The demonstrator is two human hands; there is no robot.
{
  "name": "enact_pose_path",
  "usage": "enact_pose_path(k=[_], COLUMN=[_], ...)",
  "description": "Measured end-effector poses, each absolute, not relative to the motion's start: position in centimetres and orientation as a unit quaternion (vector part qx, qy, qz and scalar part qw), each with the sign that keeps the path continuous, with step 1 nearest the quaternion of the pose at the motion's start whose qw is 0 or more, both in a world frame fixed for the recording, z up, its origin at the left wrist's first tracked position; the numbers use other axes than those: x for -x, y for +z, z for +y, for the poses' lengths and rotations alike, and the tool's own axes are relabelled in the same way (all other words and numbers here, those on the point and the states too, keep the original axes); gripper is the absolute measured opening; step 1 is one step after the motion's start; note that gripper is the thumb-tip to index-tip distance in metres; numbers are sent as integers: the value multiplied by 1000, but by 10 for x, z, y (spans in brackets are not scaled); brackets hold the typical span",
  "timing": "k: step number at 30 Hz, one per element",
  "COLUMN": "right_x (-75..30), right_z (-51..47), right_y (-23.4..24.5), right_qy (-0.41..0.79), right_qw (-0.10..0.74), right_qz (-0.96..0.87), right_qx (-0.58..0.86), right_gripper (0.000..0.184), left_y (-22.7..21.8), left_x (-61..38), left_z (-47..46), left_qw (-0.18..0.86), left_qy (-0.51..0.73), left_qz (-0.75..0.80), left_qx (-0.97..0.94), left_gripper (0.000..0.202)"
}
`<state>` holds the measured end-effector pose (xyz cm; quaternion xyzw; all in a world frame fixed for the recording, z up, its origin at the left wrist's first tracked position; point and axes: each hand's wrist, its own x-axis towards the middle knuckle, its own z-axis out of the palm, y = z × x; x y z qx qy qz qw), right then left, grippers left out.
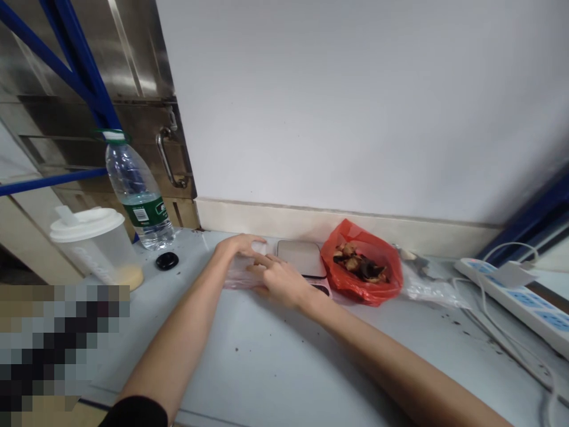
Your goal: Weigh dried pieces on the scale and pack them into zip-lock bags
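Both my hands meet at the far middle of the grey table (275,356). My left hand (237,246) curls over the top of a thin clear plastic bag (240,276). My right hand (280,281) pinches the same bag from the right side, fingers closed on the film. Just right of my hands sits a small kitchen scale (300,258) with a steel plate. Beyond it lies an open red plastic bag (362,267) holding dark dried pieces.
A clear water bottle (137,196) with a green label stands at the back left, a plastic cup with a white lid (95,246) and a small black cap (167,260) near it. A white power strip (520,296) with cables lies at right. Clear crumpled plastic (427,287) is beside the red bag.
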<state>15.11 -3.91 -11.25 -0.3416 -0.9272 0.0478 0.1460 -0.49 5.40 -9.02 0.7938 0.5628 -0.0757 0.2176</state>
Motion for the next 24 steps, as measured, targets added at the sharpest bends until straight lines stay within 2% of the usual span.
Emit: enact_pose_path(k=[2, 4, 7, 9, 11, 13, 16, 18, 20, 24], right_x=[-159, -172, -203, -232, -264, -292, -321, -331, -336, -346], right_z=[-44, -49, -56, -58, -58, -56, -49, -43, -39, -42], right_y=[-102, -90, -66, -47, -30, -19, -17, -22, -24, -13], right_qy=[48, 64, 62, 75, 92, 134, 271, 304, 272, 173], right_qw=[66, 38, 123, 190, 199, 158, 83, 48, 42, 100], right_qz=[-933, -944, -936, -902, -856, -828, -819, -819, -816, -781], right_qx=[351, 322, 324, 380, 469, 520, 499, 484, 508, 592], right_gripper=[22, 20, 21, 24, 24, 22, 24, 26, 28, 33], left_y=[-88, -83, -73, -62, -50, -37, -25, -24, -27, -41], left_x=[5, 6, 5, 1, -9, -26, -58, -81, -100, -123], left_z=[52, 51, 50, 47, 42, 32, 12, 0, -10, -20], left_qw=[218, 216, 208, 197, 175, 159, 179, 193, 202, 157], left_qy=[-71, -71, -79, -75, -53, -19, 41, 39, 16, 30], left_qz=[558, 554, 551, 549, 538, 516, 434, 378, 334, 291], left_qx=[-798, -801, -804, -809, -823, -842, -882, -905, -921, -943], left_gripper=[85, 90, 92, 83, 71, 62, 53, 44, 40, 42])
